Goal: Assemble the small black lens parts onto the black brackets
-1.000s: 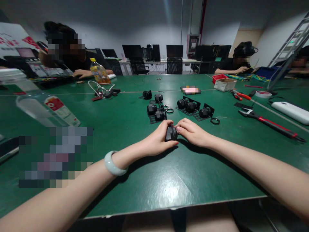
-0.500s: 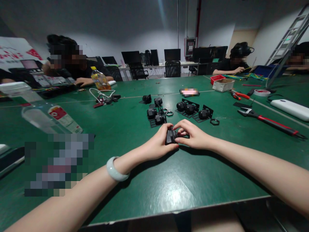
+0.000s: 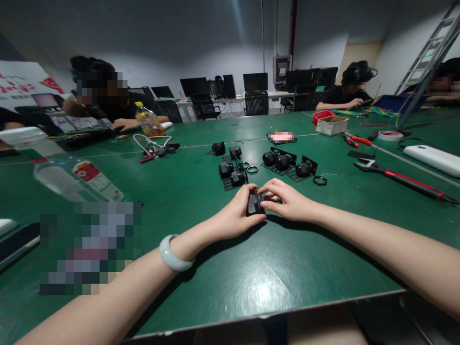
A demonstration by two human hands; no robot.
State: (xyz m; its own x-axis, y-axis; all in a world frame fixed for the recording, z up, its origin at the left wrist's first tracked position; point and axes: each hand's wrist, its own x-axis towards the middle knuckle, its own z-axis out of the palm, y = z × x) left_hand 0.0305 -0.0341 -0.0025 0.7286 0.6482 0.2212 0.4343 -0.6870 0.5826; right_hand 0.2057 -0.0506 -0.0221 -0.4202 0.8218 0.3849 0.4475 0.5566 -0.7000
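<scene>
A small black, ridged, plastic-looking fitting was held just above or on the smooth green tabletop; contact beneath it could not be made out. Its near and far sides were gripped by the left hand, with the thumb along the near side and the fingers closed over the far side. At its right end the right hand was held with fingers bent and arched, thumb and index finger brought up to the part; whether it was firmly pinched could not be told. The right fingertips had just been resettled from a closer bunch into this wider arch, while the left grip had been kept, which suggested that the part was being steadied by one hand and worked by the other. Beyond the fitting and slightly left, dark rounded fittings on slotted black brackets were grouped, with a loose thin metallic ring beside them. Beyond it and to the right, more bracketed black fittings were seen, then a black hexagonal ring, and farther right a red-and-black-handled adjustable wrench.
</scene>
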